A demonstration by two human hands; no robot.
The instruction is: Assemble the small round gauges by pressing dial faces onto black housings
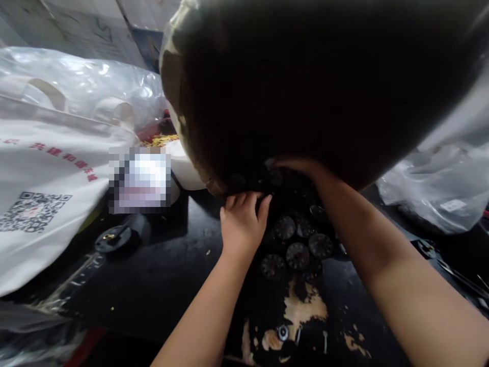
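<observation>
Several round black dials (297, 256) with pale markings lie in a loose cluster on the black tabletop. Above and behind them a large dark container (324, 92) with a pale, ragged rim tilts its mouth toward me. My left hand (244, 216) is palm down just left of the dials, thumb apart, fingertips by the container's lower edge; nothing shows in it. My right hand (296, 164) reaches into the shadow at the container's mouth, its visible fingers stretched to the left over more dials. Deep shade hides the rest of that hand and the container's inside.
At left stands a white cloth bag (49, 178) with red print, beside a round black part (112, 238) and a white roll (189, 165). Clear plastic bags (443, 183) lie at right. A small metal ring (282, 332) and screws lie near the worn front edge.
</observation>
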